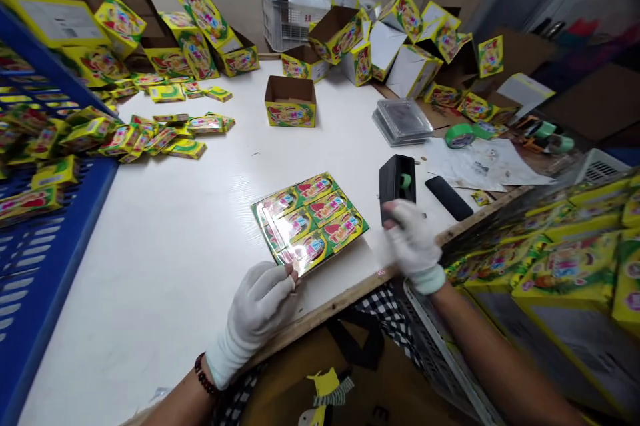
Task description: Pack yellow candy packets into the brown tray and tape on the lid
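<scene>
My left hand (263, 299), in a white glove with bare fingertips, pinches the near corner of a pack of small fruit-printed boxes (325, 209). Glossy clear plastic covers this pack, and the boxes under it lie in rows. My right hand (413, 239), gloved the same way, is beside the near end of a black tape dispenser (395, 179) with green tape. Motion smears its fingers, so I cannot tell whether they hold anything. A black phone-like slab (449, 198) lies right of the dispenser.
Loose small boxes (170, 136) spill from a blue crate (100, 213) on the left. An open display carton (291, 109) stands mid-table. Clear plastic lids (403, 119) and green tape rolls (460, 136) lie right. Cartons (400, 59) heap behind; filled cartons (565, 266) stand at right.
</scene>
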`<state>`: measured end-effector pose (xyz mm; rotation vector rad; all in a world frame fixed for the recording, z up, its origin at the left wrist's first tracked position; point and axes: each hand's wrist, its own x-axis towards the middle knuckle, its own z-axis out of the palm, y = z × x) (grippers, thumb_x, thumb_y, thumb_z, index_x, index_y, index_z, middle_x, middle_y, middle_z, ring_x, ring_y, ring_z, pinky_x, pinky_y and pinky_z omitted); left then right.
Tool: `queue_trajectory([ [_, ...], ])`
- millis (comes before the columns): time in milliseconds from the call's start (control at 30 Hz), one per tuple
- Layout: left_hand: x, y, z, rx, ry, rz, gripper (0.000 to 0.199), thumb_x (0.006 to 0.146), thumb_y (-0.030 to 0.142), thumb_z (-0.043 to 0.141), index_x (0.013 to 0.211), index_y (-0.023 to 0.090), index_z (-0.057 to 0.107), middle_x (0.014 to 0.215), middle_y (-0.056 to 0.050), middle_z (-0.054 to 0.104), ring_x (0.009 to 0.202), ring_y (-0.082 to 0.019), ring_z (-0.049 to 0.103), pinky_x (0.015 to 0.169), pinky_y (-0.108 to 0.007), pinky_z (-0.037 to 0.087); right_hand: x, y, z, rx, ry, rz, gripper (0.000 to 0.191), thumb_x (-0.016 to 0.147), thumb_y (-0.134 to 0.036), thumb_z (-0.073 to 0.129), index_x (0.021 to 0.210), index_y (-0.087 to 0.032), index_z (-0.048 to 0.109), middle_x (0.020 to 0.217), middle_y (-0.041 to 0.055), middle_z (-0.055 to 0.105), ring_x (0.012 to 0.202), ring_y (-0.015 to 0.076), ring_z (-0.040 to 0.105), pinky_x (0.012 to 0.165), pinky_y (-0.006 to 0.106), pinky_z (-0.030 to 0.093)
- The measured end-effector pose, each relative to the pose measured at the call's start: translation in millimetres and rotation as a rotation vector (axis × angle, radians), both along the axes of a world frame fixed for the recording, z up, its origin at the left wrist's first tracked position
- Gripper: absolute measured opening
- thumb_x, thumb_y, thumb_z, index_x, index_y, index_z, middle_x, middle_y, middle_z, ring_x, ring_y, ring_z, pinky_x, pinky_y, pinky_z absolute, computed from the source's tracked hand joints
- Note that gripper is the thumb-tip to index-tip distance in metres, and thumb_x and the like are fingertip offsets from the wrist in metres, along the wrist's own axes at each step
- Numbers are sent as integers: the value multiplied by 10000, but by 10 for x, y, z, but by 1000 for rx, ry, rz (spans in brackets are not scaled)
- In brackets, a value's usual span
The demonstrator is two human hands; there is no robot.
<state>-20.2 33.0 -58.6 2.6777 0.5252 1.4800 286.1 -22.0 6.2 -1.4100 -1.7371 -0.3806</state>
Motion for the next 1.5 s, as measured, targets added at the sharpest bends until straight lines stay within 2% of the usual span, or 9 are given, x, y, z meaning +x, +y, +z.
queue_trajectory([
  [67,5,7,9,-17,-22,-15,352,790,-50,613,1063,156,531,945,-110,649,866,-197,549,725,-357,497,389,-27,1,8,227,-395,381,938,-404,482,1182,-152,632,1160,137,603,1094,238,561,981,417,441],
  [133,0,7,20,-20,-25,-17,341,791,-38,623,1058,154,533,951,-111,647,860,-197,551,715,-351,489,712,1,-66,-176,433,-570,519,911,-558,438,1080,-141,695,1135,150,612,1074,282,554,968,474,417],
  [233,-22,20,7,-10,13,-7,321,783,-18,649,1034,155,546,946,-99,646,843,-200,552,707,-356,468,937,120,-194,-377,628,-456,560,796,-643,520,870,-132,736,988,132,657,1024,295,571,932,459,434],
  [367,-51,71,-71,23,4,-1,353,726,-15,713,1007,147,573,963,-93,653,835,-204,563,716,-366,461,831,168,-218,-218,682,-417,493,700,-603,621,788,-126,712,1052,130,642,1067,266,564,981,397,419],
  [533,-61,120,-149,17,14,-24,355,726,-11,714,1019,140,581,1002,-109,655,863,-205,569,746,-372,466,497,-148,-152,-104,678,-461,405,738,-546,658,779,-147,718,1112,116,613,1070,250,553,940,369,414],
  [700,-43,162,-66,94,32,13,319,700,58,775,950,144,594,961,-97,669,823,-223,585,725,-393,480,337,-266,-343,-237,1040,-372,432,704,-549,693,766,-125,638,691,23,562,649,128,490,620,272,401],
  [933,36,237,113,112,94,-123,181,814,-6,618,933,108,545,997,-119,644,911,-224,578,784,-378,489,492,-198,-580,-277,1240,-321,511,646,-585,731,780,-131,541,614,-32,463,487,58,409,446,199,325],
  [1267,54,151,228,-14,125,-114,178,834,15,545,935,149,485,916,-69,611,795,-173,514,673,-314,439,-847,-246,-317,-884,1265,276,513,711,-607,726,833,-124,601,650,8,583,524,81,536,506,211,450],
  [1500,70,76,317,-33,452,8,590,790,123,546,1367,202,446,1054,-103,547,860,-256,487,691,-403,416,-962,-49,-490,-1018,1166,277,507,740,-620,678,752,-135,531,591,-20,547,470,61,482,459,192,406],
])
